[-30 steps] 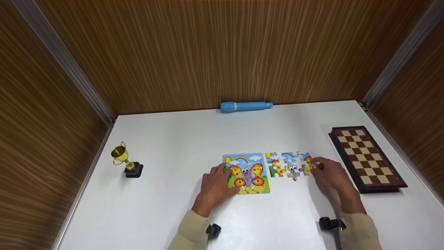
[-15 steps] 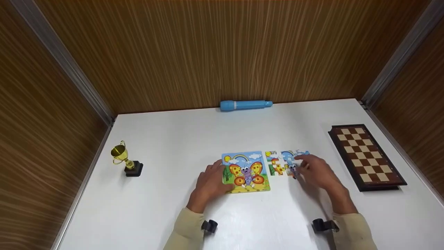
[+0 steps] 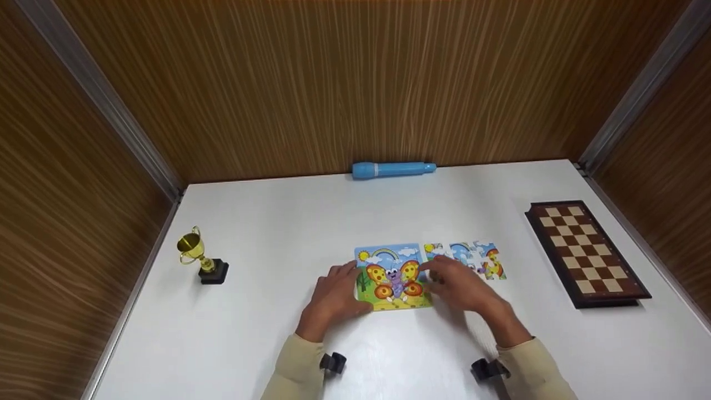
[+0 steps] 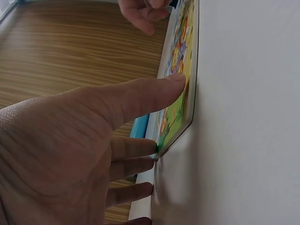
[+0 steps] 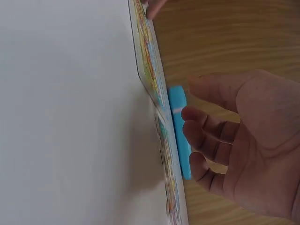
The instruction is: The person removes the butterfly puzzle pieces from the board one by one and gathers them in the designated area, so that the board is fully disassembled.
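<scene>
A square butterfly picture puzzle (image 3: 395, 280) lies flat in the middle of the white table. My left hand (image 3: 331, 297) rests at its lower left corner, the straight thumb (image 4: 154, 91) on the front border and the other fingers along the left side. To the right of it, my right hand (image 3: 458, 284) hovers above several loose jigsaw pieces (image 3: 493, 261) with a matching butterfly print. Its fingers (image 5: 211, 143) curl loosely with nothing visible between them, close to the puzzle's right edge. Some of the loose pieces are hidden under this hand.
A gold trophy cup (image 3: 206, 264) on a black base stands at the left. A blue microphone-shaped tube (image 3: 394, 170) lies by the back wall. On the right is a brown and cream chessboard box (image 3: 589, 253). Wood-grain panels (image 3: 355, 83) enclose the table.
My right hand has swept left from the far right of the loose pieces to the puzzle's right edge, uncovering the right-hand pieces. My left hand has stayed nearly in place.
</scene>
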Available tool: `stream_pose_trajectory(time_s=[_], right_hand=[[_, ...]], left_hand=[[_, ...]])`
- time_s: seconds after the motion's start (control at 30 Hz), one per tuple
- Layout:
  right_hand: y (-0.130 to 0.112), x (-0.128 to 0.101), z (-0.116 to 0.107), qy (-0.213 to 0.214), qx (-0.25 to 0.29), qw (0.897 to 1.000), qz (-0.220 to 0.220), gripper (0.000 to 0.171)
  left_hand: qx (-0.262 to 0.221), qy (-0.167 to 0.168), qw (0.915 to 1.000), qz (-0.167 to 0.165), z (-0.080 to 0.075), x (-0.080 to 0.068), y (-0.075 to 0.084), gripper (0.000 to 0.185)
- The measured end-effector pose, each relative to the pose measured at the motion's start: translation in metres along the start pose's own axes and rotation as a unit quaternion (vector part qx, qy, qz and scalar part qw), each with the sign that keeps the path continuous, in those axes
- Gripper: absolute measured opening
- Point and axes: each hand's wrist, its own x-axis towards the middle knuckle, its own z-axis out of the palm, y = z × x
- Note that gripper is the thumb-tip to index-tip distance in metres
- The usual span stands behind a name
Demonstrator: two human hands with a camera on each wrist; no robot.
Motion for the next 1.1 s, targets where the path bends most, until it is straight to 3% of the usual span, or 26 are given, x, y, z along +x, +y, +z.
stream_pose_trajectory(time_s=[0.23,0.43,0.73,1.1], right_hand=[[-0.032,0.017,0.025,-0.037,-0.009,0.998,-0.050,0.030],[-0.050,0.023,0.041,-0.069,-0.046,0.995,-0.051,0.039],[-0.058,0.027,0.049,-0.055,-0.070,0.995,-0.047,0.040],[-0.060,0.028,0.053,-0.037,-0.032,0.998,-0.030,0.030]], left_hand=[[0.007,0.008,0.9999,-0.004,0.001,0.000,-0.001,0.075],[0.031,0.011,0.9993,0.014,0.002,0.001,0.000,0.072],[0.044,0.013,0.9989,0.010,0.002,0.000,-0.002,0.074],[0.039,0.013,0.9992,0.003,0.001,-0.001,-0.001,0.075]])
